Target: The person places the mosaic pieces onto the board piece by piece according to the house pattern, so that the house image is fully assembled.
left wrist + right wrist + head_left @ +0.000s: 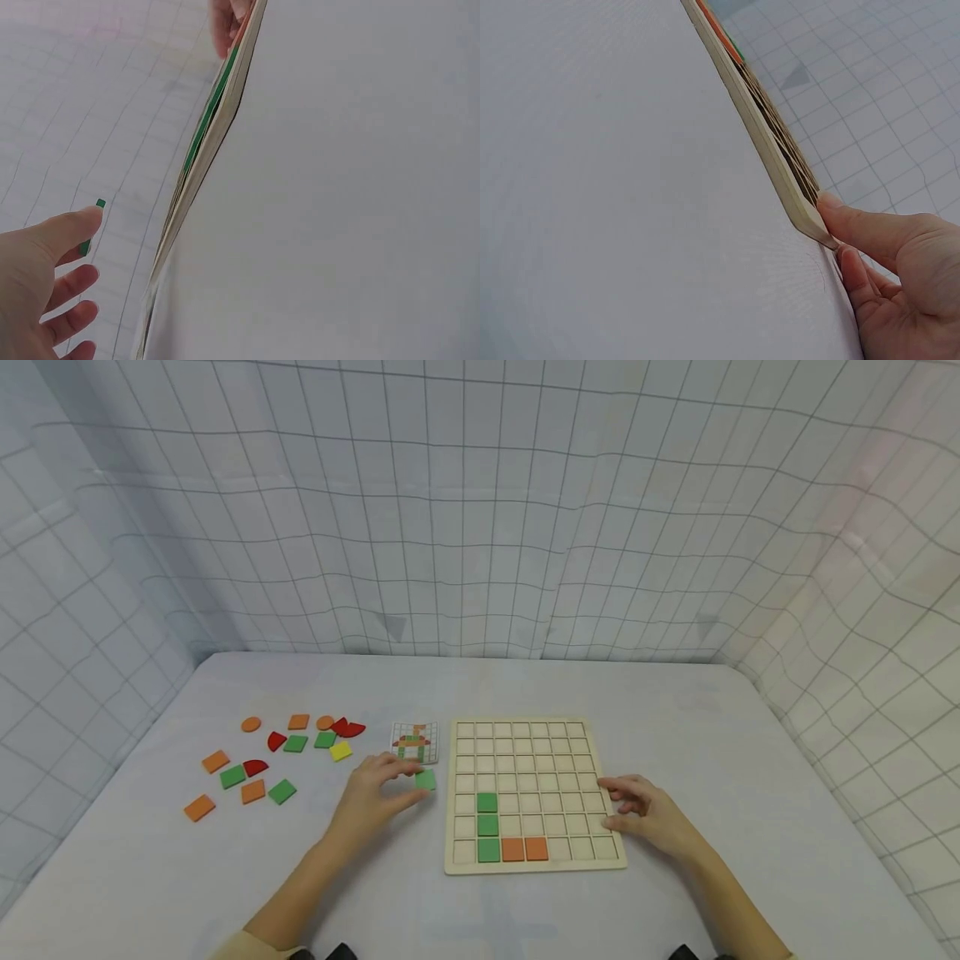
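- Several loose pieces lie scattered at the far left, well apart from the left hand: orange squares (252,791), orange circles (251,724), green squares (282,791), red curved pieces (277,741) and one yellow square (341,751), the last just beyond that hand.
- The left hand (365,795) pinches one green tile (425,779) at the fingertips; the left wrist view shows thumb in front of it, the other fingers spread loosely.
- That green tile sits at the right end of the left hand, just beside the board's left edge and on the near side of the pattern card (415,743).
- The wooden board (452,793) lies flat on the table (720,727), between the hands. Three green tiles (487,826) stand in its second column from the left, with two orange tiles (524,849) following along the nearest row.
- The right hand (654,817) grips the board's right edge, thumb touching the rim, fingers curled beside it.
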The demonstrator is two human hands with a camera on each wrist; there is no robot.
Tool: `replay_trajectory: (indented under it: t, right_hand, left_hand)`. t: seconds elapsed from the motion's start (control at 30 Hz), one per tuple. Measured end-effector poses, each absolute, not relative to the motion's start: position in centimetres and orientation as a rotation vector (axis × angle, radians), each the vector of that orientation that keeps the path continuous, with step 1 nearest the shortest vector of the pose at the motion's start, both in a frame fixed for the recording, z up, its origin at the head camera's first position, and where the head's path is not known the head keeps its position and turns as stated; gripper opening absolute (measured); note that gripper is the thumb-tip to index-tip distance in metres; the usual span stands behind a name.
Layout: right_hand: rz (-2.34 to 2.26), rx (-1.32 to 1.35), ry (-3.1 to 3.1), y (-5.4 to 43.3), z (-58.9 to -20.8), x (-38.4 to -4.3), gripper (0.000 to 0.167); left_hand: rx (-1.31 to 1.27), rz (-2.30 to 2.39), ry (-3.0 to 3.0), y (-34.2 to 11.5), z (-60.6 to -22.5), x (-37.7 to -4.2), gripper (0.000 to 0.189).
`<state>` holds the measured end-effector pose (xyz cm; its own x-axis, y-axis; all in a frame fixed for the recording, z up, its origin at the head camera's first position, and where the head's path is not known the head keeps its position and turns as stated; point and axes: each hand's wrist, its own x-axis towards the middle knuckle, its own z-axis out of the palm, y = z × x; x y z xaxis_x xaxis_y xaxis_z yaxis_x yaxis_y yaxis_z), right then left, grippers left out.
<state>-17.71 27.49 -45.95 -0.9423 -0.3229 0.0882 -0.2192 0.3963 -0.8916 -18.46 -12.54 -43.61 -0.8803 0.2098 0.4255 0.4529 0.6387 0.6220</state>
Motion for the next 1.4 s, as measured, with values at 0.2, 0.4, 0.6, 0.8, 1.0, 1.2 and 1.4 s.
replay_trajectory:
  t: [0.2, 0.4, 0.6, 0.8, 1.0, 1.2, 1.4]
  right_hand:
    - [-1.61, -0.516, 2.536, 27.5, -45.9, -17.7, 0.056]
    - [-1.605, -0.52, 2.537, 27.5, -45.8, -17.6, 0.056]
    - [-1.625, -0.535, 2.535, 27.4, -45.9, -17.7, 0.055]
    - [-1.636, -0.565, 2.537, 27.4, -45.9, -17.6, 0.055]
    - [-1.622, -0.544, 2.544, 27.5, -45.9, -17.7, 0.056]
    - [-1.625, -0.531, 2.542, 27.4, -45.8, -17.6, 0.056]
    - [-1.633, -0.522, 2.546, 27.3, -45.7, -17.6, 0.056]
  left_hand:
    - [-0.689, -1.069, -2.486, -8.9, -44.2, -19.1, 0.028]
    - [-0.79, -1.081, -2.482, -5.8, -45.2, -19.5, 0.026]
    - [-0.874, -1.083, -2.46, -3.3, -45.9, -19.6, 0.028]
    - [-0.898, -1.078, -2.463, -1.5, -46.0, -19.8, 0.026]
    - [-0.87, -1.031, -2.557, 0.0, -45.8, -20.0, 0.024]
    - [-0.859, -0.977, -2.632, 1.0, -45.8, -20.3, 0.025]
    - [-0.86, -0.872, -2.691, 1.6, -45.7, -20.4, 0.028]
